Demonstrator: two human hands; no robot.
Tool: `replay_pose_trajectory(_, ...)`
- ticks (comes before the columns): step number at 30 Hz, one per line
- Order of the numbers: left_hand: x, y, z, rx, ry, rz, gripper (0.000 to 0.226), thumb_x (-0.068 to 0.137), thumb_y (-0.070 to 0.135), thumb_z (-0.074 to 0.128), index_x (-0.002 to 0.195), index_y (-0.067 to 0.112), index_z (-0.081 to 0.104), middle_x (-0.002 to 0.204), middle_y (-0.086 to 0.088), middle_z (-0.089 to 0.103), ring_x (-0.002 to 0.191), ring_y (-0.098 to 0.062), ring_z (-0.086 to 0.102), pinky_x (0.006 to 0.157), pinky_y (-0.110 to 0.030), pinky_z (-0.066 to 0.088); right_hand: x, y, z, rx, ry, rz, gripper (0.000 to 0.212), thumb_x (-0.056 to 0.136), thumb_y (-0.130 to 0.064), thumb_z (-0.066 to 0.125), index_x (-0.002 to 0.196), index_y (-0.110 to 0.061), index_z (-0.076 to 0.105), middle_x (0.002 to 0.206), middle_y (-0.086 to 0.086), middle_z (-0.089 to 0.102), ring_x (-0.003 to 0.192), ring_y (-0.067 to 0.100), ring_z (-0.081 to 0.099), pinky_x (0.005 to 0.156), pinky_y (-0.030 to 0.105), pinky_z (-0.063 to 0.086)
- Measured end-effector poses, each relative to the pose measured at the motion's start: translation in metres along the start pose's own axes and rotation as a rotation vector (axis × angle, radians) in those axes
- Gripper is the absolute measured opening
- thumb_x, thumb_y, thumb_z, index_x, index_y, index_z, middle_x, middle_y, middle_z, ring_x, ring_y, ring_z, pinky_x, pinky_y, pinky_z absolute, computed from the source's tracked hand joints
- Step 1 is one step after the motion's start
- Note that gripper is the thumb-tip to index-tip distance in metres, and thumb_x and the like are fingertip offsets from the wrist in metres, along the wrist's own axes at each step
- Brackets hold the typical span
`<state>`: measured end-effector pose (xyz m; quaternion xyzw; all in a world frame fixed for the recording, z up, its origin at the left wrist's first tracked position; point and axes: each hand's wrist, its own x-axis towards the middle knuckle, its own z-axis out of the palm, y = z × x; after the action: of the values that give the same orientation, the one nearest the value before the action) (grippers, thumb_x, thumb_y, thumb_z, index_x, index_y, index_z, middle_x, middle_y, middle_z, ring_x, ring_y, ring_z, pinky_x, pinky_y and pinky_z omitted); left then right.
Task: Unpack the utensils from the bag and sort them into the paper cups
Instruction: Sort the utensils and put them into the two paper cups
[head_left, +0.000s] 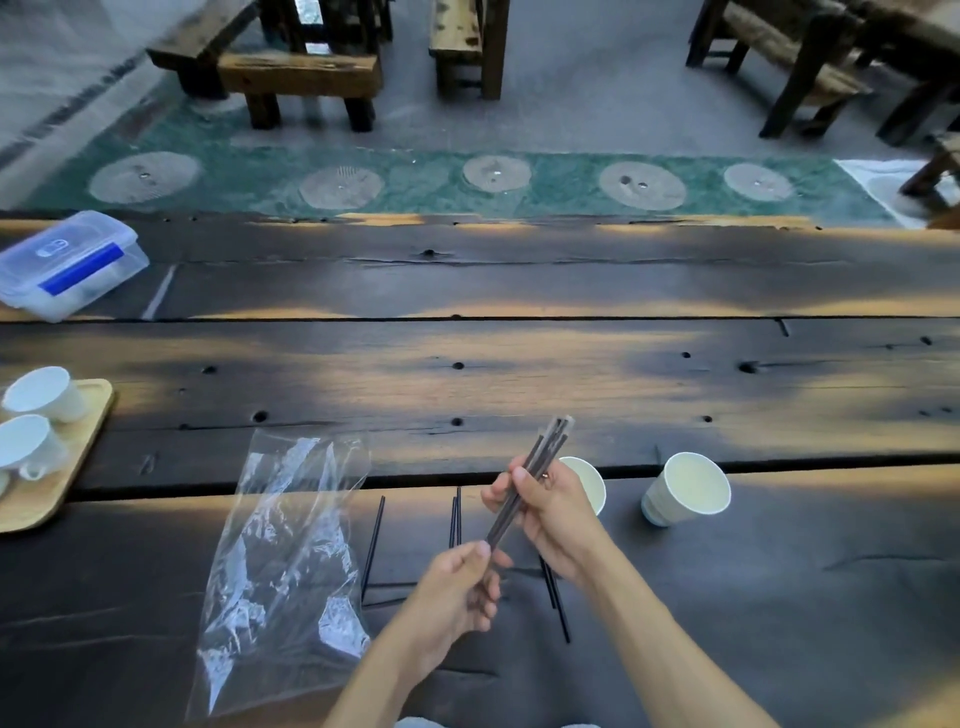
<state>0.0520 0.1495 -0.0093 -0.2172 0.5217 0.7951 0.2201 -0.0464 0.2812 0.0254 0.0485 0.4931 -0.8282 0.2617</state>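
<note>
At the far left edge of the dark wooden table (519, 364) sit a clear plastic box (70, 262) with a blue strip on its lid and, nearer, a pale wooden tray (78, 447) carrying white teacups (44, 392). Next comes the clear plastic bag (283, 561), lying flat and crumpled on the table. Just beside its right edge, several loose black chopsticks (373, 545) lie scattered on the wood (some partly hidden under the arms). The left hand (457, 587) is closed around the lower end of a bundle of dark chopsticks (524, 499), pinching it between thumb and fingers. The right hand (545, 506) wraps the bundle's middle, fingers curled shut on it, and the bundle tilts up and away to the right, above the table. Behind the right hand stands a paper cup (589, 483), partly covered by it. A second paper cup (685, 488) stands well apart to the right, open and looking empty.
</note>
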Motion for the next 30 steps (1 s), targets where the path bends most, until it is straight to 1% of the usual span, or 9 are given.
replay_pose_trajectory(3,-0.006,0.001,0.010,-0.157,0.005,0.041,0.029,0.093,0.028,0.055,0.099,0.000,0.057,0.066,-0.006,0.052,0.044,-0.009,0.040,0.032,-0.016,0.023,-0.013,0.005,-0.005,-0.096,0.005,0.006,0.008,0.098,-0.001,0.050,0.091,-0.003,0.053,0.077,0.015,0.068,0.078,0.030,0.069,0.067,0.034,0.056)
replay_pose_trajectory(5,-0.006,0.001,0.018,-0.122,-0.001,0.055,0.029,0.093,0.028,0.055,0.098,-0.001,0.058,0.063,-0.004,0.047,0.040,-0.005,0.033,0.030,-0.014,0.018,-0.022,0.005,-0.013,-0.134,-0.029,0.018,0.006,0.094,-0.007,0.058,0.089,-0.005,0.055,0.085,0.020,0.069,0.082,0.034,0.067,0.063,0.031,0.054)
replay_pose_trajectory(7,-0.004,-0.004,0.025,-0.080,-0.012,0.042,0.033,0.092,0.031,0.055,0.097,-0.001,0.060,0.060,-0.001,0.042,0.038,-0.004,0.028,0.031,-0.012,0.016,-0.030,-0.002,-0.025,-0.104,-0.057,0.046,0.006,0.092,-0.008,0.058,0.096,-0.003,0.056,0.093,0.023,0.069,0.088,0.037,0.067,0.069,0.036,0.057)
replay_pose_trajectory(10,0.000,-0.009,0.037,-0.041,-0.043,-0.001,0.034,0.093,0.032,0.055,0.093,-0.002,0.059,0.059,-0.001,0.040,0.038,-0.004,0.026,0.032,-0.013,0.014,-0.046,-0.019,-0.049,0.031,-0.093,0.071,0.025,0.092,-0.007,0.058,0.116,-0.004,0.053,0.104,0.026,0.067,0.097,0.040,0.067,0.090,0.056,0.053)
replay_pose_trajectory(14,0.007,-0.013,0.068,-0.010,-0.112,-0.047,0.032,0.091,0.031,0.057,0.086,0.000,0.059,0.057,-0.003,0.042,0.037,-0.005,0.028,0.035,-0.017,0.008,-0.070,-0.040,-0.081,0.008,-0.109,0.071,0.022,0.086,-0.005,0.065,0.103,-0.004,0.051,0.101,0.027,0.065,0.103,0.044,0.063,0.093,0.061,0.049)
replay_pose_trajectory(19,0.022,-0.028,0.103,-0.020,-0.041,-0.057,0.020,0.097,0.022,0.052,0.094,0.003,0.058,0.068,-0.014,0.060,0.044,-0.015,0.048,0.034,-0.020,0.033,-0.090,-0.068,-0.116,-0.207,0.196,-0.072,0.007,0.096,0.001,0.053,0.097,-0.005,0.050,0.092,0.019,0.073,0.100,0.041,0.070,0.089,0.053,0.052)
replay_pose_trajectory(24,0.034,-0.040,0.096,0.014,0.231,-0.082,0.023,0.101,0.017,0.049,0.098,-0.002,0.061,0.061,-0.011,0.058,0.038,-0.013,0.046,0.034,-0.018,0.031,-0.082,-0.116,-0.179,-0.107,0.616,-0.382,0.010,0.098,0.000,0.049,0.093,-0.007,0.054,0.094,0.019,0.072,0.092,0.031,0.072,0.071,0.030,0.060)
replay_pose_trajectory(27,0.036,-0.045,0.086,-0.001,0.341,-0.107,0.019,0.100,0.014,0.049,0.095,0.001,0.062,0.057,-0.008,0.057,0.037,-0.011,0.044,0.035,-0.017,0.029,-0.065,-0.124,-0.200,-0.088,0.740,-0.426,0.016,0.098,-0.001,0.050,0.088,-0.012,0.055,0.094,0.016,0.070,0.090,0.026,0.071,0.078,0.030,0.060)
replay_pose_trajectory(30,0.037,-0.046,0.079,-0.033,0.402,-0.131,0.018,0.100,0.013,0.048,0.094,0.002,0.062,0.058,-0.007,0.057,0.039,-0.013,0.045,0.036,-0.019,0.030,-0.040,-0.114,-0.215,-0.186,0.778,-0.360,0.011,0.095,-0.004,0.055,0.088,-0.012,0.059,0.093,0.014,0.069,0.092,0.024,0.067,0.088,0.039,0.055)
